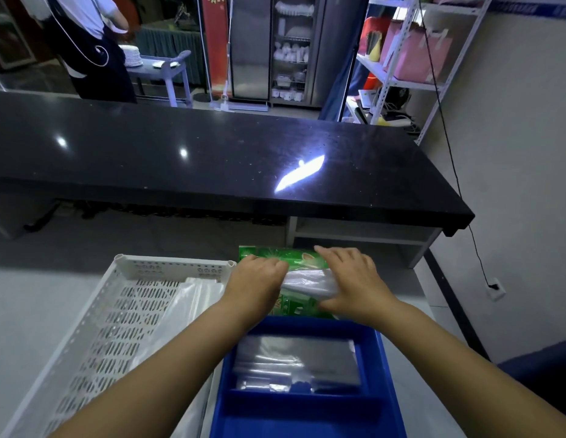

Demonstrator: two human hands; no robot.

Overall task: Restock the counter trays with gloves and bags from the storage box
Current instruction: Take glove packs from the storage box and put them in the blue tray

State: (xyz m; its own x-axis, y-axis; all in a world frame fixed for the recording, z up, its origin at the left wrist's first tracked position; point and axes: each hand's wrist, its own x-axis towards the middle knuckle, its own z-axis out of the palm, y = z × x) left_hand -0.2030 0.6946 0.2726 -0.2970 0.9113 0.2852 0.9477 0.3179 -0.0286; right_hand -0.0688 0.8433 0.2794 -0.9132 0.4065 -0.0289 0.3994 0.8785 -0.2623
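So: both hands on the plastic bundle

We've got the clear plastic bundle (310, 283) (gloves or bags, can't tell) held at both ends over the green storage box (275, 256), at the far edge of the surface (29, 311). Left hand (256, 279) curls its fingers round the left end. Right hand (354, 279) lies across the top w/ thumb tucked under, prob. because the stack is floppy & slippery. Blue tray (389, 374) sits just in front, w/ clear bags (294, 358) in its far compartment. White perforated tray (117, 327) is alongside on the left, so either drop is short.
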